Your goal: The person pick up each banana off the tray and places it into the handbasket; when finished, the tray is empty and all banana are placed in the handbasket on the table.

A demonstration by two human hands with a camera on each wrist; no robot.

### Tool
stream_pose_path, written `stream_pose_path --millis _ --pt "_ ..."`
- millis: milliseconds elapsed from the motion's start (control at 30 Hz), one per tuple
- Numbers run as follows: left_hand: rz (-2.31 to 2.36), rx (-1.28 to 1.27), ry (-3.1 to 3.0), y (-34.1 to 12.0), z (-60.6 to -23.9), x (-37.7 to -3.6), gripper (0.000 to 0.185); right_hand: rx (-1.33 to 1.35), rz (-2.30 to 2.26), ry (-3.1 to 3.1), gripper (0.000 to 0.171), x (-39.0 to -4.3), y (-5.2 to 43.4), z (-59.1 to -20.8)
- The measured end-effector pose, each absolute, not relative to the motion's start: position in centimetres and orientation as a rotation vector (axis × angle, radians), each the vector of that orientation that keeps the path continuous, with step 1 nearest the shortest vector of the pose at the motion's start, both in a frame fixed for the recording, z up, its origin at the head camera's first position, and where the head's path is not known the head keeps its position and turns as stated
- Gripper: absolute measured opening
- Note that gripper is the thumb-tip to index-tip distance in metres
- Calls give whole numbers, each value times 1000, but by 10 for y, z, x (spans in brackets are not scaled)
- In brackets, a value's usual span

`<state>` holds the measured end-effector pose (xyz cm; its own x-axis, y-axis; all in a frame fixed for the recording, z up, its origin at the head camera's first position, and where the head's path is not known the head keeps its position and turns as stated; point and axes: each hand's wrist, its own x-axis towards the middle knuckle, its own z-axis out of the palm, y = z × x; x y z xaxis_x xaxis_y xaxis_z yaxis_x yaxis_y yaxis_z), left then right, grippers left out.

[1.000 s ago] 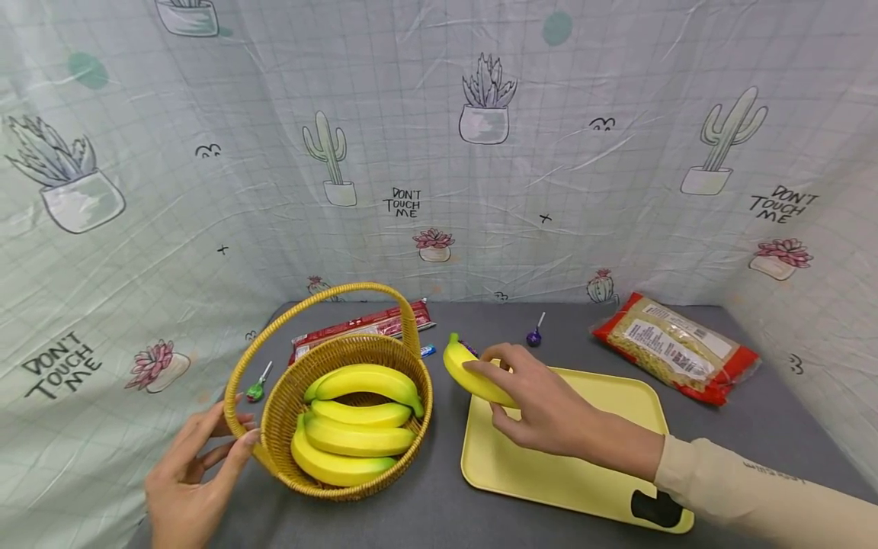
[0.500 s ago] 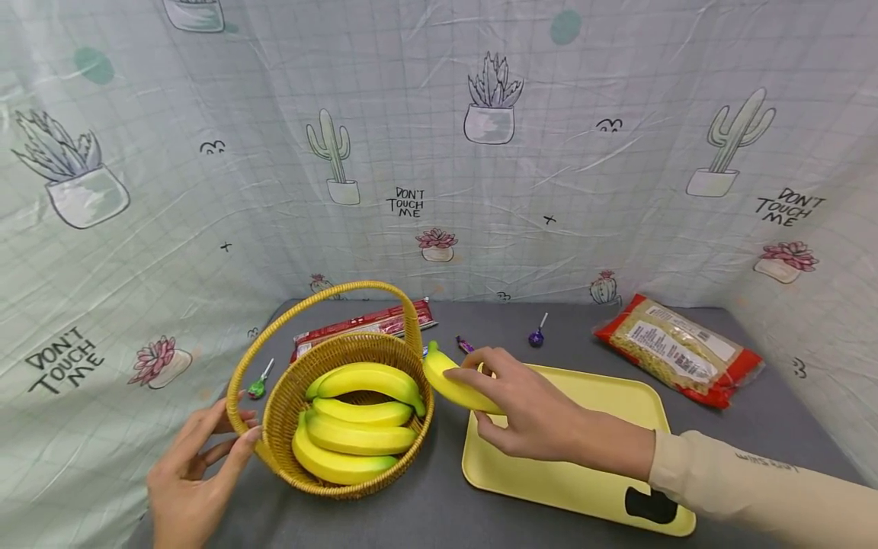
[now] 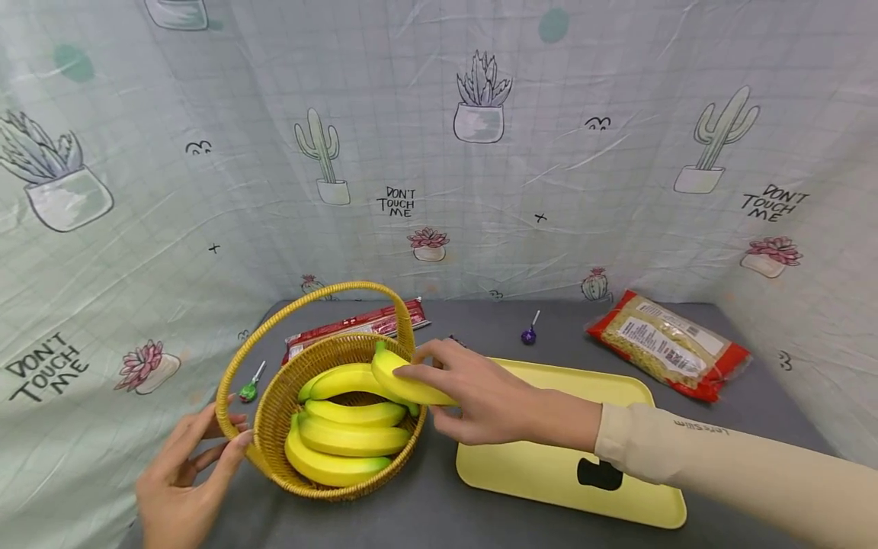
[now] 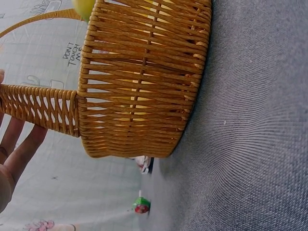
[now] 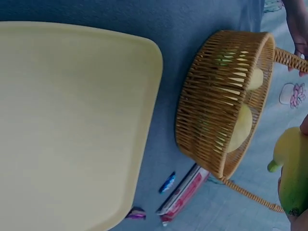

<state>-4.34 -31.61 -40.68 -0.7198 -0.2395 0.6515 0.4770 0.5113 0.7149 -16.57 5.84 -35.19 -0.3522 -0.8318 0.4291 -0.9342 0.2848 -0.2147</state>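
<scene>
In the head view my left hand (image 3: 188,473) grips the left side of the handle of a yellow-brown wicker basket (image 3: 273,427). The left wrist view has its fingers (image 4: 26,149) against the flat woven handle (image 4: 41,108). Several yellow bananas (image 3: 353,441) with greenish tips lie inside the basket. My right hand (image 3: 480,393) holds another banana (image 3: 405,385) between thumb and fingers over the basket's right rim, its stem end pointing left and up. That banana overlaps the rearmost one in the head view; whether they touch I cannot tell.
A pale yellow tray (image 3: 542,469) lies under my right forearm. Behind are a long red packet (image 3: 357,324), a purple lollipop (image 3: 528,335) and a red-ended noodle bag (image 3: 668,347). A green lollipop (image 3: 248,392) lies left of the basket; small wrapped candies (image 5: 167,183) lie near the tray.
My right hand has carried the banana leftward from above the tray's left edge to over the basket. My left hand keeps its grip on the handle, and the basket stays in place.
</scene>
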Motion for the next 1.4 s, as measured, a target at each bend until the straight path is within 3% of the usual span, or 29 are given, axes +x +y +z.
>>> stream_pose_path --millis 167,533,900,1400 --pt "-1231 -100 -2101 -315 -403 -39 63 1724 617 -2249 57 -174 41 -348" --pt "-1271 -240 -2010 -321 -414 -42 64 1936 548 -2087 53 -197 6 -346" --pt "-1284 -99 -2097 -316 -403 -37 60 1988 552 -2089 54 -208 -15 -343" --pt "-1286 -99 -2095 -316 -403 -36 62 2060 435 -2194 57 -207 -35 -364"
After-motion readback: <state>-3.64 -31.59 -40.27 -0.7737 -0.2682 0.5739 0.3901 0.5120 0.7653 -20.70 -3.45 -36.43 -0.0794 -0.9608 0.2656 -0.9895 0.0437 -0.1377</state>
